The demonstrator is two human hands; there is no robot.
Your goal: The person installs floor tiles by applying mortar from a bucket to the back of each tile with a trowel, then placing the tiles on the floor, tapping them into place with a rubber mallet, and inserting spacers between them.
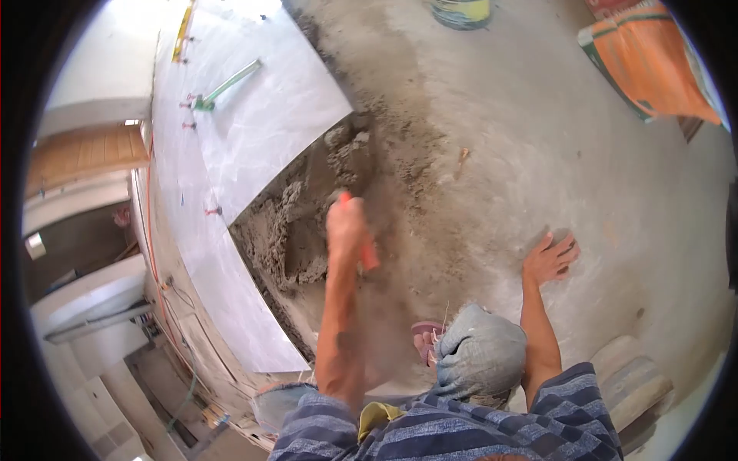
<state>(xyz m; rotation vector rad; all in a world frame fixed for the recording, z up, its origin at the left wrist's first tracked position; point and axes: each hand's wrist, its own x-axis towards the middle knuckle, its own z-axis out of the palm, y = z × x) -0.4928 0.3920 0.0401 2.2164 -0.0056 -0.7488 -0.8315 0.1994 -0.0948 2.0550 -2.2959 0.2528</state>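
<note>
My left hand (347,227) is closed around the red handle of a trowel (370,256), over wet grey mortar (288,230). The trowel's blade is smeared by motion and hard to make out. The mortar lies rough and lumpy in the corner between large pale floor tiles (265,131). To the right, my right hand (552,257) rests on the dusty concrete floor (500,184) with its fingers spread, holding nothing. My bent knee (478,349) in faded denim lies between my arms, with a sandalled foot (425,338) beside it.
A green long-handled tool (227,84) and a yellow spirit level (183,32) lie on the tiles. Small red clips (214,210) stand along a seam. A bucket (461,12) and an orange bag (649,61) are at the far side. An orange cord (151,230) runs along the left.
</note>
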